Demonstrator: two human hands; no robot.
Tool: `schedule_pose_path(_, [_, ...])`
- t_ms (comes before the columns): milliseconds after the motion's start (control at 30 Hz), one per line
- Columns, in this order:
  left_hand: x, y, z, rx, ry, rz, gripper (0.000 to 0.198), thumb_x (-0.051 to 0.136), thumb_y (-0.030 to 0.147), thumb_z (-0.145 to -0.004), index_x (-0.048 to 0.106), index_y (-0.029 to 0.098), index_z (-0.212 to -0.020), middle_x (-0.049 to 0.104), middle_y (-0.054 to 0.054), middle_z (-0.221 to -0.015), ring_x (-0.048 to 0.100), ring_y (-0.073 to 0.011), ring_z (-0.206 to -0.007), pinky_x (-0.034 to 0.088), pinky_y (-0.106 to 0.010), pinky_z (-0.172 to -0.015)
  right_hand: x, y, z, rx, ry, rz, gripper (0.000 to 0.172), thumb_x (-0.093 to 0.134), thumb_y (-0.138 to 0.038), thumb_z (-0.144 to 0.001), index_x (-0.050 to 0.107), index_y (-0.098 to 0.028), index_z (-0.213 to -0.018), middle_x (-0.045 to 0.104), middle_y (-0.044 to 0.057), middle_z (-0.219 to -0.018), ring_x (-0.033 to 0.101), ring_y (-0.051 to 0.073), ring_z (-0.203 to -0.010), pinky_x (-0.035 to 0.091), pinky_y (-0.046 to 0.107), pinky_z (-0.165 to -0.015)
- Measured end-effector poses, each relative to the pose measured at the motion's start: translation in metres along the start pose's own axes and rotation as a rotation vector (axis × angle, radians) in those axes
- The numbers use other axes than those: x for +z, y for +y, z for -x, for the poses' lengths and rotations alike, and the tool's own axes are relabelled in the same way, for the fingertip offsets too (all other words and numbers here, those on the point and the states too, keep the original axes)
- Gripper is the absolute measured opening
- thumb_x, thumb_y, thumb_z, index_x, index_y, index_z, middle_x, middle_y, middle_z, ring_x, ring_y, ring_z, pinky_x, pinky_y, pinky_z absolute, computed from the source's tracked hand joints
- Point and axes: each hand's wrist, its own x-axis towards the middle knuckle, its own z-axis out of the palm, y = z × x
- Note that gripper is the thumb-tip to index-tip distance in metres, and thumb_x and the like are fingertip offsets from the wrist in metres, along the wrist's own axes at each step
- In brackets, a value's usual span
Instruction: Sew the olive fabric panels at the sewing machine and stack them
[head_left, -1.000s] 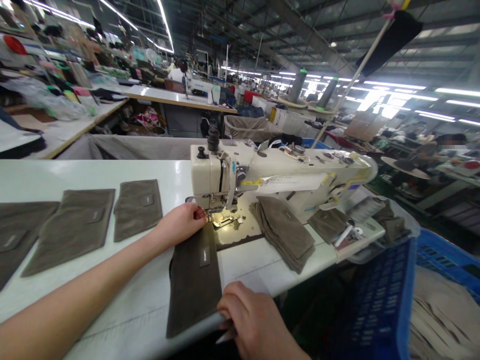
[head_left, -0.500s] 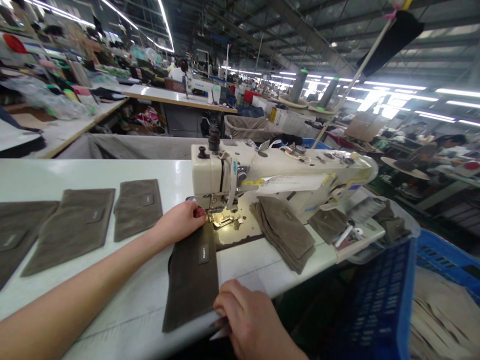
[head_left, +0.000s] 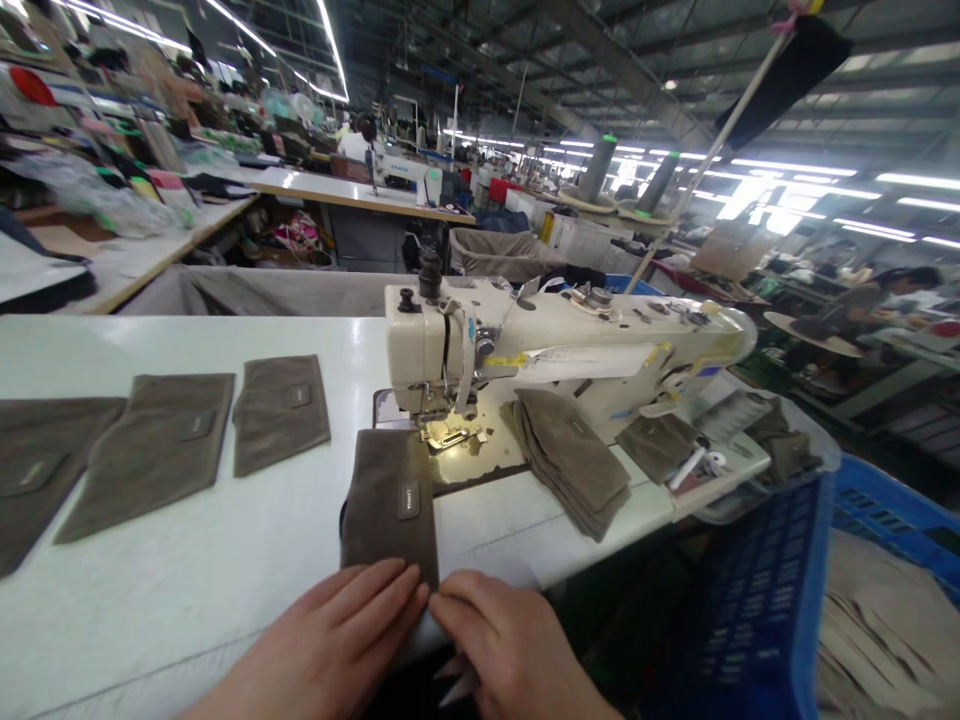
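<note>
A dark olive-brown fabric piece (head_left: 386, 500) with a small label lies on the sewing machine table, its far end beside the lit needle area. At its near edge, my left hand (head_left: 337, 620) is closed over the cloth, fingers together on top and thumb hidden. My right hand (head_left: 502, 640) pinches the near right corner, fingertips almost touching the left ones. Pointed metal tips (head_left: 456, 680), perhaps of thread snips, stick out beneath my right fingers. Ahead stands the cream sewing machine (head_left: 525, 340), its presser foot (head_left: 431, 415) just past the fabric's far right corner.
Several labelled fabric pieces (head_left: 184, 430) lie apart on the left of the white table (head_left: 292, 540). A stack of brown pieces (head_left: 574, 460) rests right of the needle. Blue crates (head_left: 787, 600) stand by the table's right edge. A person (head_left: 885, 300) sits farther off at right.
My left hand has left the fabric's far end by the needle and come back to its near edge, beside my right hand. The right hand stays at the near corner.
</note>
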Motion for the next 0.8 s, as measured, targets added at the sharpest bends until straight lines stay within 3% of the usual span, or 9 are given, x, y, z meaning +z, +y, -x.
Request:
schedule_pose_path(133, [0.006, 0.001, 0.015, 0.021, 0.022, -0.056, 0.037, 0.043, 0.014, -0.096, 0.068, 0.020, -0.122, 0.076, -0.003, -0.119, 0.068, -0.0183, -0.107, 0.054, -0.027, -0.092, 0.000, 0.000, 0.001, 0.001, -0.014, -0.015, 0.027, 0.049, -0.011, -0.093, 0.057, -0.020, -0.118, 0.069, 0.006, -0.103, 0.067, 0.021, -0.085, 0.050, 0.028, -0.067])
schedule_pose_path(367, [0.009, -0.002, 0.004, -0.016, 0.102, -0.055, 0.041, 0.034, 0.018, -0.105, 0.074, 0.022, -0.108, 0.078, -0.001, -0.109, 0.070, -0.0168, -0.098, 0.057, -0.027, -0.086, -0.004, 0.002, -0.004, 0.032, -0.074, -0.039, 0.033, 0.055, -0.010, -0.092, 0.057, -0.019, -0.123, 0.068, 0.007, -0.112, 0.067, 0.023, -0.094, 0.053, 0.031, -0.073])
schedule_pose_path(800, [0.008, -0.029, 0.001, 0.053, 0.024, -0.036, 0.038, 0.039, 0.019, -0.104, 0.073, 0.021, -0.120, 0.074, -0.006, -0.122, 0.067, -0.0177, -0.110, 0.055, -0.025, -0.093, -0.012, 0.007, -0.025, 0.113, -0.106, 0.020, 0.031, 0.055, -0.011, -0.096, 0.060, -0.021, -0.125, 0.066, 0.004, -0.118, 0.065, 0.022, -0.099, 0.051, 0.031, -0.073])
